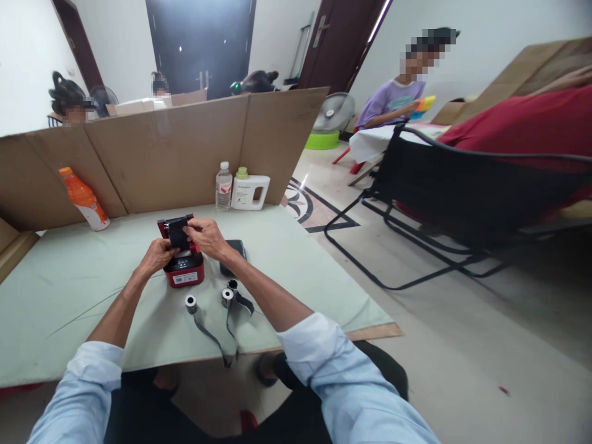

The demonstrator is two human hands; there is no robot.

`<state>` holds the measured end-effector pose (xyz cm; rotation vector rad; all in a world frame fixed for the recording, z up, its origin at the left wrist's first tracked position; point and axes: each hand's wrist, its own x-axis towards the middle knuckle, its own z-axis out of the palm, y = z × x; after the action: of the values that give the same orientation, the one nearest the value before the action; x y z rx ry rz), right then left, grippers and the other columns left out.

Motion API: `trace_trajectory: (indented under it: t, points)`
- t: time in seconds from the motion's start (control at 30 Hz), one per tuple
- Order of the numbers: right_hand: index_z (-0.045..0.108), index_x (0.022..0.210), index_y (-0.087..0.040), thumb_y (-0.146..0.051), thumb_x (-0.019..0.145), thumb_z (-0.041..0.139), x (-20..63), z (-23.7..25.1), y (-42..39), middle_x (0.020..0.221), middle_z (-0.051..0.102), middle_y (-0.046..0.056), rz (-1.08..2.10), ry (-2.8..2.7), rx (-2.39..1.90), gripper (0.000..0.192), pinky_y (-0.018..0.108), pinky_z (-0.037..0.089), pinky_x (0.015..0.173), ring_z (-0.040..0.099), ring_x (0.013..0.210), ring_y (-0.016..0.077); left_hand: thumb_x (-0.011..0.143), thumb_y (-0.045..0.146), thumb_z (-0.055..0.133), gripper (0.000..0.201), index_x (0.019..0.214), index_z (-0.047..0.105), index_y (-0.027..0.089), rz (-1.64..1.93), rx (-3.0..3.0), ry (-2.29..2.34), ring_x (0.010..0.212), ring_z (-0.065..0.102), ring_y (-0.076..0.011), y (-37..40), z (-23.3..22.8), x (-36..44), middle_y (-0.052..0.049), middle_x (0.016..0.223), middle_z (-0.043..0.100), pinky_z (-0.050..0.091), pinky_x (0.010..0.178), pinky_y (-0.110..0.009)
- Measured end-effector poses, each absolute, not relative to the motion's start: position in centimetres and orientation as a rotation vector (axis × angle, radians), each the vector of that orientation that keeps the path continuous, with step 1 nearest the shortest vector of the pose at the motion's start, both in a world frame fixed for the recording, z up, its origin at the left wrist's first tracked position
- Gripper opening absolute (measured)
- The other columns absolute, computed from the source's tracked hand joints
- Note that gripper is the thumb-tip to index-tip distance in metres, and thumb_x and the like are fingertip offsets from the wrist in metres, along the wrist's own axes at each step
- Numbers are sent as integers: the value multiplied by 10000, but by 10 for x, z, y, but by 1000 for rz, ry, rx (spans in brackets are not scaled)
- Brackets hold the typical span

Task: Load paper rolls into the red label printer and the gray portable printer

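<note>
Both hands, the left hand (157, 256) and right hand (206, 237), pinch a black strip (178, 234) in their fingers above a red box (185, 271), 2 small rolls (190, 303) lying near on the surface (69, 290).

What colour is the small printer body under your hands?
Red printer, with a black lid; head view shows it best.

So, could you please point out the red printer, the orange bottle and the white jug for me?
red printer (185, 271), head view, on its red front face.
orange bottle (83, 200), head view, on the middle of its body.
white jug (247, 192), head view, on its labelled side.
</note>
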<state>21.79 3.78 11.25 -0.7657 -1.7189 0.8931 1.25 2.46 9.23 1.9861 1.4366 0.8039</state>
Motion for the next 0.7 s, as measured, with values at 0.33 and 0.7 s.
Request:
trace_trajectory:
  t: [0.33, 0.7]
  points:
    - [607, 716, -184, -487, 866, 572, 218, 123, 45, 622, 549, -22, 941, -1637, -708, 339, 240, 391, 578, 532, 607, 134, 779, 341, 651, 252, 819, 812, 152, 729, 2074, 1497, 764, 673, -233, 26, 94, 13, 2, 715, 731, 489, 655, -263]
    - [614, 687, -177, -561, 844, 639, 225, 134, 40, 590, 555, -21, 982, -1585, -696, 415, 237, 384, 547, 523, 584, 126, 818, 335, 628, 255, 860, 810, 160, 635, 2160, 1538, 829, 691, -248, 28, 92, 15, -15, 782, 754, 494, 711, -267]
